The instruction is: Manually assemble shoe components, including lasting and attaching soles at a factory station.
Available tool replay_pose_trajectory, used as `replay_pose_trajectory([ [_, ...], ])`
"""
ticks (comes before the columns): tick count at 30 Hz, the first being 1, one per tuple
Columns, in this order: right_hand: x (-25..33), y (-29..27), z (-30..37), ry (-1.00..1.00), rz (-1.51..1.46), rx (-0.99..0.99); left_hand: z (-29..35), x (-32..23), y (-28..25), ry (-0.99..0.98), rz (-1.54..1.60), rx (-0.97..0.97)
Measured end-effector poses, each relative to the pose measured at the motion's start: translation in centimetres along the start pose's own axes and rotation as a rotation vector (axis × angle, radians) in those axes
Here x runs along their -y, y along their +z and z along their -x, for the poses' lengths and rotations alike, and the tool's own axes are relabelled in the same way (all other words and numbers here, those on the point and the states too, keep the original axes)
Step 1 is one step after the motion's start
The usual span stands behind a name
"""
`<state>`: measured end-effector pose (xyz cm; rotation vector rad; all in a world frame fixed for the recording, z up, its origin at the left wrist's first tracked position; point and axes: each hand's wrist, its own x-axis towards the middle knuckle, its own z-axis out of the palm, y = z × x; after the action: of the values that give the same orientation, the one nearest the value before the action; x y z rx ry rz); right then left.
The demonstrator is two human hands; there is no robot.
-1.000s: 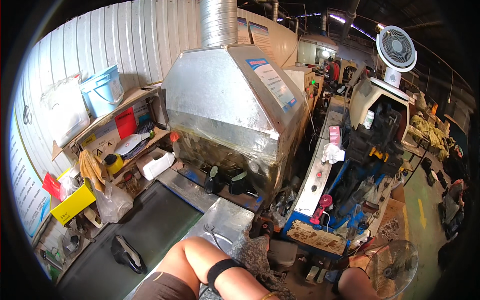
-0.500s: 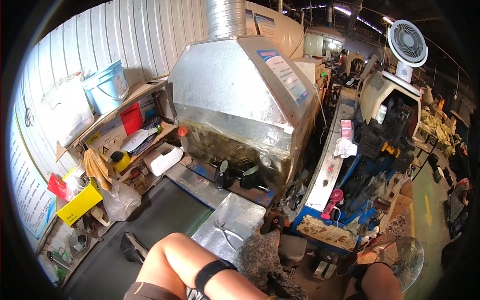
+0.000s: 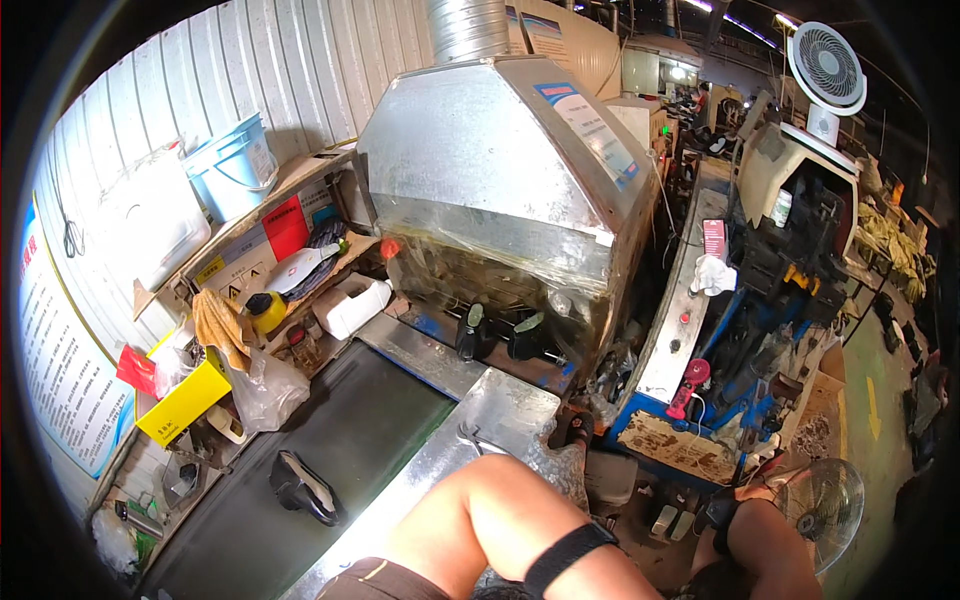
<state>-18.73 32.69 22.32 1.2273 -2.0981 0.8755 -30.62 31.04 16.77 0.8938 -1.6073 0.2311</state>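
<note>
Yellow box (image 3: 185, 402): about eight o'clock, with a red item and clear plastic inside; an orange-brown cloth (image 3: 222, 325) hangs just beside it.
Light-blue bucket (image 3: 228, 172): ten o'clock, on a wooden shelf along the ribbed white wall.
Black shoe (image 3: 306, 490): between seven and eight o'clock, lying on the dark conveyor belt (image 3: 385, 430), left of the left arm.
Metal hood (image 3: 470, 150): twelve o'clock, silver, a ridged duct rising from it; two black shoe forms (image 3: 470, 342) with pale green tops sit at its mouth, near the centre.
Pincers (image 3: 474, 438): six o'clock, on a metal shelf (image 3: 510, 395), partly hidden behind the left arm.
Left arm (image 3: 490, 515): six o'clock, bent, brown sleeve, black band; the left hand is below the lower edge, so I cannot tell how its fingers are.
Right arm (image 3: 770, 550): between four and five o'clock, black band; the right hand is out of sight, fingers impossible to tell.
White fan (image 3: 827, 65): two o'clock.
Floor fan (image 3: 835, 510): four o'clock, round wire cage.
</note>
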Motion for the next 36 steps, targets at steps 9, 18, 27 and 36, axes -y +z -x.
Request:
replay_pose_trajectory([
  [9, -5.3, 2.9, 9.3, 0.227, -0.194, -0.723, -0.3, 0.9, 0.5, -0.020, -0.051, -0.053],
  [18, -17.2, 22.0, 28.7, 1.217, -0.458, -2.035, -0.8, 1.9, 0.8, -0.032, -0.128, -0.093],
  [27, -19.7, 23.0, 30.1, 1.376, -0.290, -1.859, -1.5, 1.9, 1.3, -0.040, -0.272, -0.142],
  [36, -19.2, 22.2, 29.0, 1.344, -0.344, -1.947, -1.3, 1.4, 1.4, -0.067, -0.388, -0.193],
])
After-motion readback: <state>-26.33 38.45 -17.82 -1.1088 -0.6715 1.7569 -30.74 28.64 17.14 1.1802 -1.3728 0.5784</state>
